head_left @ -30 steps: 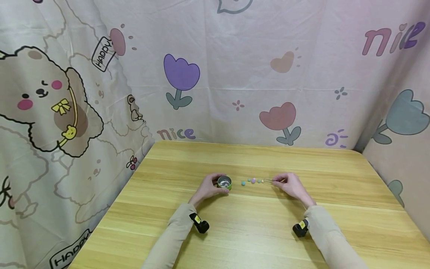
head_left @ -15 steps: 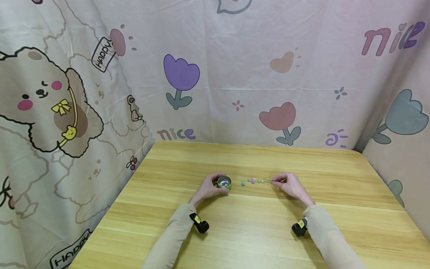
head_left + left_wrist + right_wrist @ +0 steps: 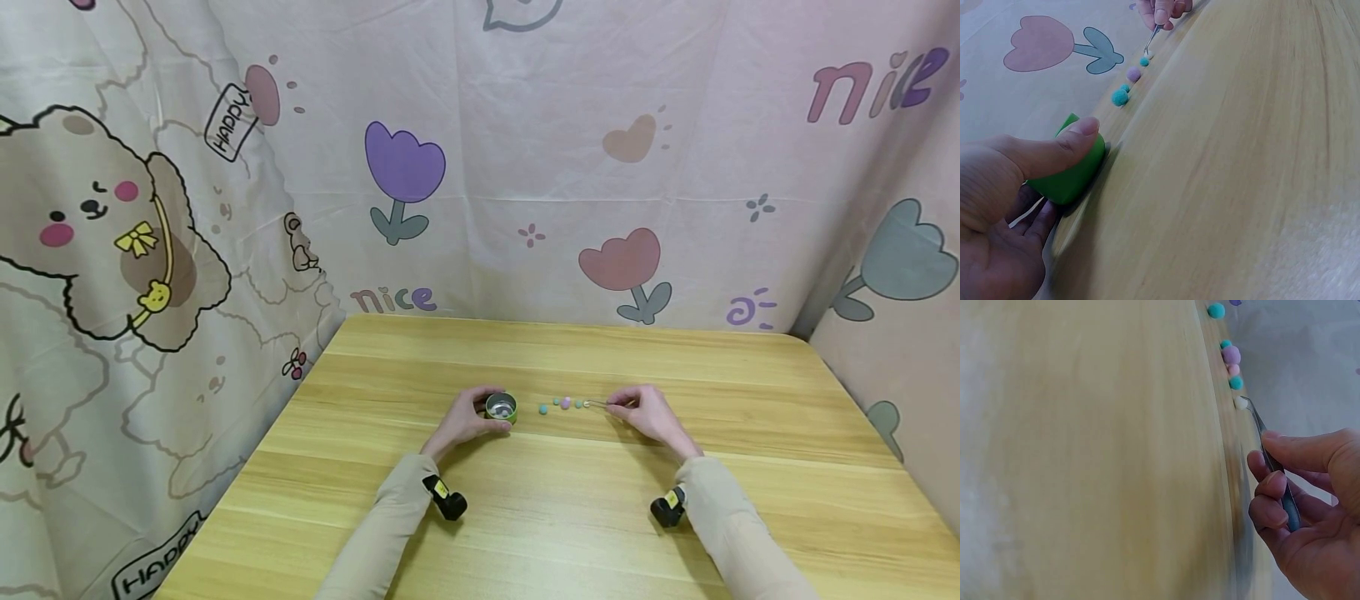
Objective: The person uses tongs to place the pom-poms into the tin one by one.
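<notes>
My left hand (image 3: 469, 417) grips a small green tin (image 3: 501, 407) that stands on the table; its silvery inside faces up in the head view. In the left wrist view the thumb lies along the tin's green wall (image 3: 1072, 181). My right hand (image 3: 648, 412) pinches a pair of tweezers (image 3: 1275, 464) with a bent tip. That tip is at a white pom-pom (image 3: 1241, 403); whether it grips it I cannot tell. Left of the white one lie a teal pom-pom (image 3: 1235, 382), a pink one (image 3: 1234, 370), a purple one (image 3: 1231, 355) and further teal ones (image 3: 1216, 310).
The wooden table (image 3: 555, 517) reaches back to a printed cloth (image 3: 510, 167) hanging behind it. Another cloth (image 3: 112, 375) hangs along the left side. Black wrist cameras (image 3: 446, 498) sit on both sleeves.
The right wrist and sleeve have shifted very slightly to the left. Tweezers, pom-poms, tin and left hand look the same as before.
</notes>
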`<state>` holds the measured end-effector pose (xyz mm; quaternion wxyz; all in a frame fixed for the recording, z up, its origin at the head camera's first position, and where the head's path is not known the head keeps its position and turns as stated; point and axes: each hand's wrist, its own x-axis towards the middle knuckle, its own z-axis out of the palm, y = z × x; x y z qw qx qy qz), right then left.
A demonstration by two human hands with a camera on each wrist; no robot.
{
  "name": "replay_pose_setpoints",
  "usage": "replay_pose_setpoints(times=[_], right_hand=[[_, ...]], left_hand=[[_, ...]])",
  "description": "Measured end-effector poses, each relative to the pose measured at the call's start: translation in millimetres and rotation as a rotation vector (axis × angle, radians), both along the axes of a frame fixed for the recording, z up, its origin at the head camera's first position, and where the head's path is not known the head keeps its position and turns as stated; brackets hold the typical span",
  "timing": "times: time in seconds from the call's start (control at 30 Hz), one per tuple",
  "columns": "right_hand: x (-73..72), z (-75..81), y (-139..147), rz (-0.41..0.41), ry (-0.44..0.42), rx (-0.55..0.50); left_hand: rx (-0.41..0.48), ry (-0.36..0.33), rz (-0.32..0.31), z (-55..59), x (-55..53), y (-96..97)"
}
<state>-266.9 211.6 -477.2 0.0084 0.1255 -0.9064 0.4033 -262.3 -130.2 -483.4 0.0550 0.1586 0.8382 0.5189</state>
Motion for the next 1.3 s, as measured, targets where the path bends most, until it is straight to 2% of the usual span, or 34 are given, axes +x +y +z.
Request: replay_pose_setpoints(times=[0.67, 1.13, 1.3], right_hand=[[-0.1, 0.4, -1.2, -0.012, 0.037, 0.019], [3.7, 5.9, -3.9, -0.024, 0.006, 0.007], [4.2, 5.8, -5.9, -0.010, 0.023, -0.001]], left_hand=[[0.000, 0.014, -0.013, -1.1, -0.7, -2.0], [0.016, -0.009, -0.008, -4.5, -3.7, -1.4], [0.015, -0.005, -0.006, -4.8, -3.4, -2.0]])
